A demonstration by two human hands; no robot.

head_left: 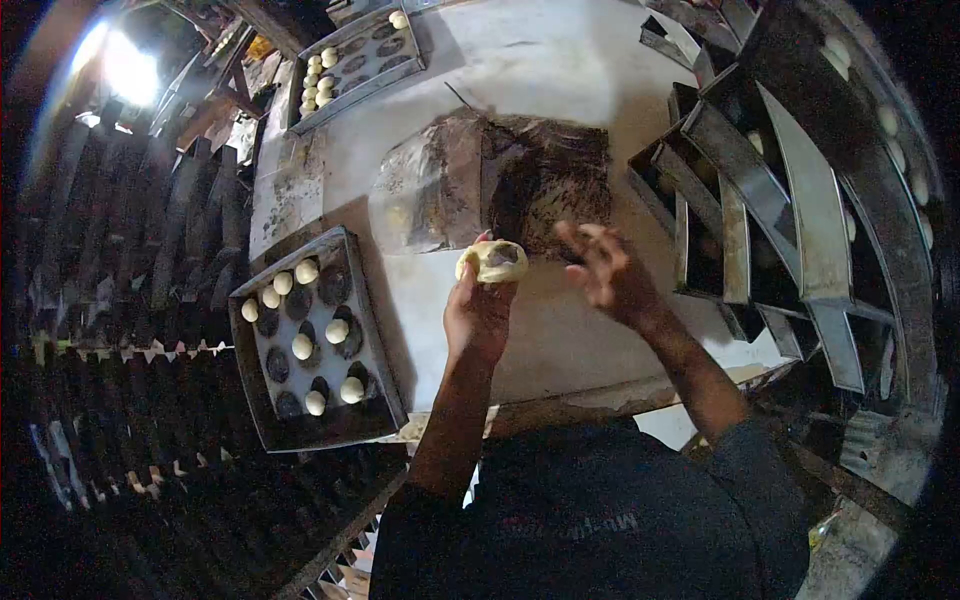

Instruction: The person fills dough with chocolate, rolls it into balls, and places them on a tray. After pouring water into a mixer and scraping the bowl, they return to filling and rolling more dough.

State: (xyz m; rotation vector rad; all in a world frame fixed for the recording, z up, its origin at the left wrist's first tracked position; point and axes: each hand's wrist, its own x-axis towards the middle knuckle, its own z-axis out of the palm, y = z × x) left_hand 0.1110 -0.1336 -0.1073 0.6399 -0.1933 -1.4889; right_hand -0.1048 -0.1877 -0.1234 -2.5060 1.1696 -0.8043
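Observation:
My left hand [478, 318] holds a flattened piece of pale dough [470, 262] with a dab of dark filling [502, 255] on it. To its right, my right hand [608, 270] is apart from the dough, its fingers spread and slightly blurred, with nothing visible in them. Just beyond both hands lies a dark brown mass of filling [545, 165], partly on a clear plastic sheet [408, 190] on the pale work table [560, 350].
On the left stands a metal tray [345, 430] with several dough balls [302, 346] and dark round patches. Another such tray [355, 90] is at the back left. Stacked metal trays [820, 230], some holding dough balls, crowd the right side. Dark slatted racks [140, 250] line the far left.

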